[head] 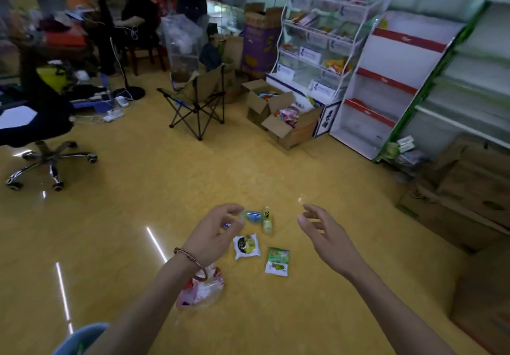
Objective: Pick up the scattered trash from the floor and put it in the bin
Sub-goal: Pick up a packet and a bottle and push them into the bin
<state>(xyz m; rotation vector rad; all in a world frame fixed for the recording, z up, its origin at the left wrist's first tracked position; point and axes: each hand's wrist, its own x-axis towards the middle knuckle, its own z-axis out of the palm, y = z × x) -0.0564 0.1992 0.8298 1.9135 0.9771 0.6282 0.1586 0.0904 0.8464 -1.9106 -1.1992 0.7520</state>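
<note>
At the far left an office chair (41, 133) stands on the yellow floor (138, 202), with a folding camp chair (198, 100) further back toward the middle. At the bottom left edge a blue rim (80, 338) shows, perhaps the bin, though too little is visible to be sure. The left hand (214, 233), with a bracelet (193, 260) on its wrist, hangs above the floor with its fingers (231, 209) curled loosely and apart, gripping nothing. Under that forearm lies a crumpled clear plastic bag (201, 289) with red print. Just right of the hand the trash sits in a loose cluster on the floor: a small blue wrapper (252, 215), a pale yellow bottle (267, 220) lying beside it, a white snack packet (246, 246) below them, and a green packet (277, 261) a little further right. The right hand (321, 233) hovers right of the cluster, fingers (310, 211) spread and empty. Open cardboard boxes (278, 117) and white display shelves (386, 86) stand behind at the right.
</note>
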